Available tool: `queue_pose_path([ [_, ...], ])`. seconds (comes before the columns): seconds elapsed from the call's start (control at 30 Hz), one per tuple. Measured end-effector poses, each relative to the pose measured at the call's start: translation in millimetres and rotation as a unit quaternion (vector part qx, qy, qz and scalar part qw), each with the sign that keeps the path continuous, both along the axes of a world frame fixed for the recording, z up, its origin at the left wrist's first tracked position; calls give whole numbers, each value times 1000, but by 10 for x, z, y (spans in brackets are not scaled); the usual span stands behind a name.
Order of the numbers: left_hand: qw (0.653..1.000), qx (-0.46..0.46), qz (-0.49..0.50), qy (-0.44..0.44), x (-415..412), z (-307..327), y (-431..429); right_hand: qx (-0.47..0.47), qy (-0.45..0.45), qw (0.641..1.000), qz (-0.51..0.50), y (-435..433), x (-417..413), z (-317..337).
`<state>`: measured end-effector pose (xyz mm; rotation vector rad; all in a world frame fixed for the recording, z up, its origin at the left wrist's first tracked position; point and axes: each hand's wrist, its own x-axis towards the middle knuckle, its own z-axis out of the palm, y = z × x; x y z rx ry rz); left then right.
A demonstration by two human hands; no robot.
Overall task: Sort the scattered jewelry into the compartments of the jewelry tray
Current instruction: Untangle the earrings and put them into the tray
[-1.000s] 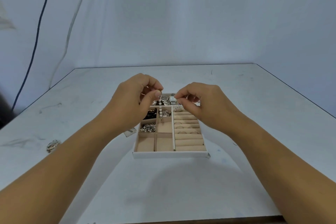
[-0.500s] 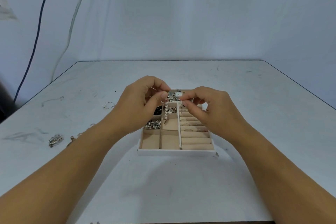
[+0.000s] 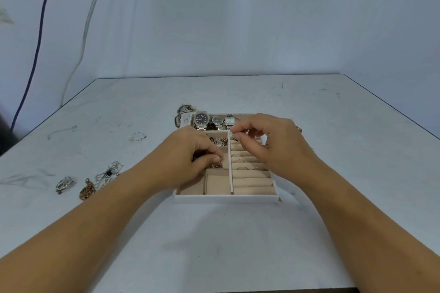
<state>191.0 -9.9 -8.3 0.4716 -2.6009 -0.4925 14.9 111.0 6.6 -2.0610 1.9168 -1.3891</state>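
Starting at the far left, a dark blue cable (image 3: 35, 54) and a white cable (image 3: 88, 19) hang down the pale backdrop behind the grey table (image 3: 214, 245). On the table's left part lie loose pieces of jewelry: a silver piece (image 3: 64, 184), just beside it a coppery chain (image 3: 87, 191), then a tangled silver necklace (image 3: 108, 173), with a thin wire hoop (image 3: 137, 137) farther back and apart from them. Two more pieces (image 3: 183, 109) lie at the tray's far left corner. The left hand (image 3: 188, 152) reaches over the tray's left columns, its thumb and forefinger pinching a small metallic piece (image 3: 218, 164) low over the middle column, at the divider behind the front cell; which cell it sits in cannot be told. The jewelry tray (image 3: 226, 198) stands mid-table, white outside, beige inside. Its back row holds three watches: a dark-faced one (image 3: 202, 119), a smaller one (image 3: 217, 120) and a white-faced one (image 3: 229, 121). A cell in front of them holds a heap of small silver items (image 3: 220, 142). The right column is ring rolls, with rings (image 3: 237, 156) tucked in. The right hand (image 3: 273, 140) hovers over those rolls, fingers curled, thumb and forefinger tips close together; whether they grip anything cannot be told.
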Motion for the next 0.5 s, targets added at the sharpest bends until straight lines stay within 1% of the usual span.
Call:
queue_pose_path([
  [0.1, 999, -30, 8, -10, 91, -8, -15, 1, 0, 1000, 2, -2, 3, -4],
  [0.23, 1000, -1, 14, -10, 306, -25, 22, 3, -2, 1000, 12, -16, 25, -14],
  [0.33, 999, 20, 17, -35, 426, -93, 31, 17, 2, 1000, 21, -60, 54, -41],
  [0.5, 999, 8, 25, -35, 450, -184, 54, 33, 23, 999, 26, -127, 118, -77],
])
